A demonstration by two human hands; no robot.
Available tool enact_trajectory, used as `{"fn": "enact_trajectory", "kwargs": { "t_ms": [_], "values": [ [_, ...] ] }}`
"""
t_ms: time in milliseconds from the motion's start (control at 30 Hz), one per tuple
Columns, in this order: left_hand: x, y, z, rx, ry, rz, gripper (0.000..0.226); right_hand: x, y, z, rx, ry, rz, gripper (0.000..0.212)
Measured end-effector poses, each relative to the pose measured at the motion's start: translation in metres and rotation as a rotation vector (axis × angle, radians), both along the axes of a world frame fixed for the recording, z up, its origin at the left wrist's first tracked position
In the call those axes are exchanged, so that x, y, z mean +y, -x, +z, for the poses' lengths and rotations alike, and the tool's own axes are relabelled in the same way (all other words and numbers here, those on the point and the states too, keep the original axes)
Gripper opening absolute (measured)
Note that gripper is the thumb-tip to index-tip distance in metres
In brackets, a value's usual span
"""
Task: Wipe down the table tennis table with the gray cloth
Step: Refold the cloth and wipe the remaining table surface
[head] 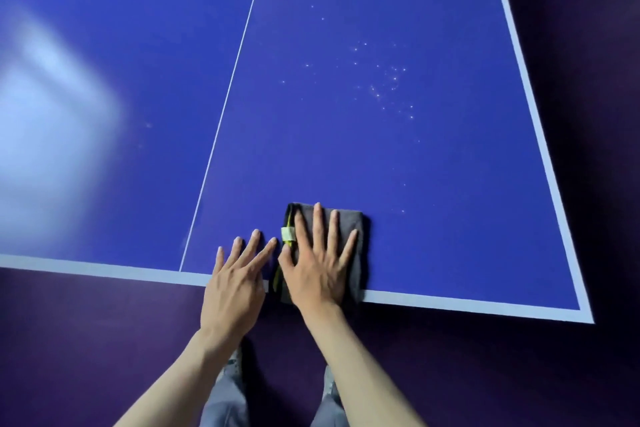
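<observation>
The blue table tennis table (381,156) fills most of the view, with a white centre line and white border. A folded gray cloth (356,222) with a yellow-green trim and a small tag lies at the near edge, right of the centre line. My right hand (317,267) presses flat on the cloth with fingers spread and straight. Just left of the cloth, my left hand (239,277) rests flat on the table's near edge, fingers straight, holding nothing. Small white specks (384,80) are scattered on the right half, farther out from the cloth.
The near white border (467,303) runs across below the hands, and the right border (540,128) slants up along the right. Dark purple floor (606,184) surrounds the table. A bright light glare (45,121) covers the left half. My legs and shoes show below.
</observation>
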State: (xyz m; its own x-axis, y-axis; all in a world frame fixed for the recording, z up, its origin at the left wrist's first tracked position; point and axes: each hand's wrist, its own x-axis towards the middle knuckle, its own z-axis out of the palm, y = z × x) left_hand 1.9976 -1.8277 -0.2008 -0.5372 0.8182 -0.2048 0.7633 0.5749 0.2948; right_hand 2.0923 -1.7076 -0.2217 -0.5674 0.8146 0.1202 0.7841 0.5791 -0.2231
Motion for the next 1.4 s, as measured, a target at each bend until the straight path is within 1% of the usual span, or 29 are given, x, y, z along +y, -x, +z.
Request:
{"fn": "enact_trajectory", "kwargs": {
  "t_ms": [67,100,133,200,233,333,400,467,533,600,700,767,867,967,1033,1133,1233,1267,1333,1400],
  "values": [
    [-0.017,0.022,-0.002,-0.045,-0.084,-0.049,0.076,-0.015,0.022,-0.002,-0.025,0.006,0.04,0.062],
    [-0.027,0.034,-0.003,-0.038,-0.116,-0.084,0.076,-0.013,0.023,-0.004,-0.034,-0.012,0.057,0.061],
    [-0.035,0.049,-0.002,-0.015,-0.137,-0.115,0.075,-0.008,0.016,-0.006,-0.041,-0.032,0.084,0.059],
    [-0.051,0.079,0.0,0.024,-0.144,-0.101,0.074,0.01,-0.013,-0.007,-0.1,-0.051,0.1,0.057],
    [-0.059,0.093,0.002,0.039,-0.133,-0.073,0.072,0.021,-0.032,-0.008,-0.126,-0.055,0.04,0.057],
    [-0.072,0.132,0.002,0.066,-0.126,-0.015,0.059,0.049,-0.078,-0.007,-0.175,-0.006,-0.233,0.062],
    [-0.08,0.151,0.001,0.083,-0.141,-0.034,0.058,0.047,-0.075,-0.009,-0.193,0.029,-0.342,0.065],
    [-0.089,0.163,0.001,0.099,-0.155,-0.049,0.058,0.03,-0.044,-0.011,-0.184,0.025,-0.395,0.065],
    [-0.098,0.17,0.001,0.102,-0.164,-0.034,0.057,0.001,0.0,-0.01,-0.165,-0.009,-0.353,0.06],
    [-0.108,0.174,0.002,0.093,-0.157,-0.005,0.056,-0.036,0.05,-0.011,-0.134,-0.048,-0.251,0.056],
    [-0.117,0.179,0.003,0.099,-0.149,0.011,0.055,-0.094,0.13,-0.007,-0.052,-0.033,-0.094,0.059],
    [-0.117,0.182,0.006,0.093,-0.14,0.016,0.057,-0.122,0.165,-0.005,-0.085,-0.004,0.026,0.063],
    [-0.118,0.185,0.007,0.089,-0.127,0.025,0.058,-0.121,0.166,-0.005,-0.097,0.011,0.137,0.062],
    [-0.113,0.187,0.005,0.071,-0.096,0.043,0.056,-0.087,0.125,-0.006,-0.097,-0.002,0.223,0.06],
    [-0.108,0.187,0.005,0.057,-0.075,0.048,0.053,-0.06,0.088,-0.008,-0.107,-0.016,0.141,0.059],
    [-0.103,0.187,0.007,0.046,-0.081,0.065,0.051,-0.037,0.051,-0.01,-0.126,-0.019,-0.078,0.057],
    [-0.1,0.188,0.007,0.048,-0.094,0.071,0.052,-0.053,0.076,-0.014,-0.08,-0.005,-0.266,0.054],
    [-0.099,0.19,0.007,0.052,-0.096,0.069,0.051,-0.065,0.094,-0.014,-0.05,-0.006,-0.268,0.055],
    [-0.094,0.194,0.008,0.061,-0.101,0.072,0.052,-0.088,0.13,-0.014,-0.024,0.0,-0.16,0.06],
    [-0.086,0.2,0.01,0.07,-0.118,0.079,0.052,-0.101,0.153,-0.013,-0.041,0.005,-0.07,0.062]
  ]
}}
